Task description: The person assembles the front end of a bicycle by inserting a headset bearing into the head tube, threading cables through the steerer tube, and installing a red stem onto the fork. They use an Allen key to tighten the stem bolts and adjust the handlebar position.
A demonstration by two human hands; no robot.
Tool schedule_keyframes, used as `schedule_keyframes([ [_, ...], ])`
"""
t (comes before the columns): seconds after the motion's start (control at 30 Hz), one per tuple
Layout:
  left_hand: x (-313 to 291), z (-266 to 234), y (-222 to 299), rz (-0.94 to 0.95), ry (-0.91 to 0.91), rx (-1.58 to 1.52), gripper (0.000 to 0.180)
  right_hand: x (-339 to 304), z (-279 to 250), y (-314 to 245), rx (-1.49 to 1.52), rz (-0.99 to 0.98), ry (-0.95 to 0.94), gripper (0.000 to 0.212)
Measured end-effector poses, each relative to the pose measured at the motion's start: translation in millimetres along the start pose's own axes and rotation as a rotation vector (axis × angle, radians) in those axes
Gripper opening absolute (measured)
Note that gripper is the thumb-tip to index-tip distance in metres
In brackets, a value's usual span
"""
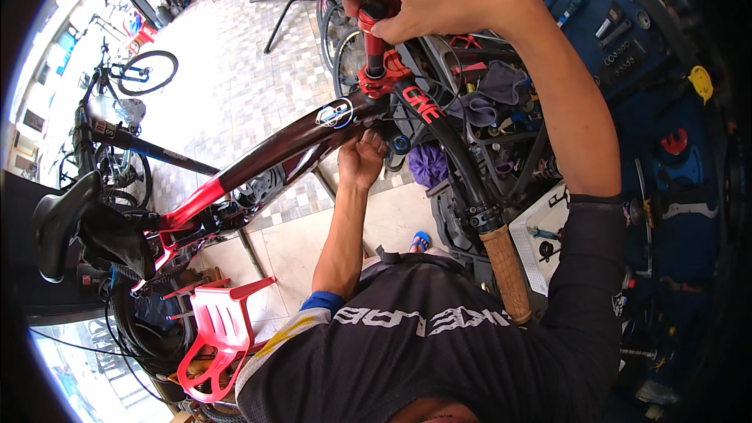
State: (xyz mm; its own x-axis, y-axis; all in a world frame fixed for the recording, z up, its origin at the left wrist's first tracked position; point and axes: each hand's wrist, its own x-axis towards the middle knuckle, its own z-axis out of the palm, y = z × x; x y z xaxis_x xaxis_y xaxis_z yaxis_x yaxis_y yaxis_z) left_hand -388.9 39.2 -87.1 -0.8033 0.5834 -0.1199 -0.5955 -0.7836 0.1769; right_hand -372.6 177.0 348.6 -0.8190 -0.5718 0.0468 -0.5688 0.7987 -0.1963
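Note:
A dark bicycle frame [286, 130] with a red rear section runs from the saddle at the left up to a red stem [383, 75]. A red cylindrical piece [374, 47] with a black top stands upright above the stem. My right hand [399, 1] reaches over from the right and is closed around its upper end. Below the front of the frame, my left hand [362, 163] has its palm up and fingers curled. The frame partly covers those fingers, so what they hold is hidden. A black handlebar [450, 145] curves from the stem toward me, ending in a brown grip [504, 270].
The black saddle [70, 227] is at the left, above a red plastic chair [219, 333]. A blue tool board [666, 180] stands close on my right. A white tray [540, 247] and purple cloth [428, 165] lie beyond the handlebar. Other bicycles stand far left.

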Motion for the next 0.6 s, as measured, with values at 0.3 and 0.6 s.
schedule_keyframes([
  [0.3, -1, 18, 1, 0.016, 0.072, 0.039, 0.029, 8, 33, 27, -0.130, -0.116, 0.102, 0.029],
  [0.6, 2, 7, 0, 0.011, 0.037, 0.053, 0.025, 11, 50, 31, -0.091, -0.059, 0.039, 0.027],
])
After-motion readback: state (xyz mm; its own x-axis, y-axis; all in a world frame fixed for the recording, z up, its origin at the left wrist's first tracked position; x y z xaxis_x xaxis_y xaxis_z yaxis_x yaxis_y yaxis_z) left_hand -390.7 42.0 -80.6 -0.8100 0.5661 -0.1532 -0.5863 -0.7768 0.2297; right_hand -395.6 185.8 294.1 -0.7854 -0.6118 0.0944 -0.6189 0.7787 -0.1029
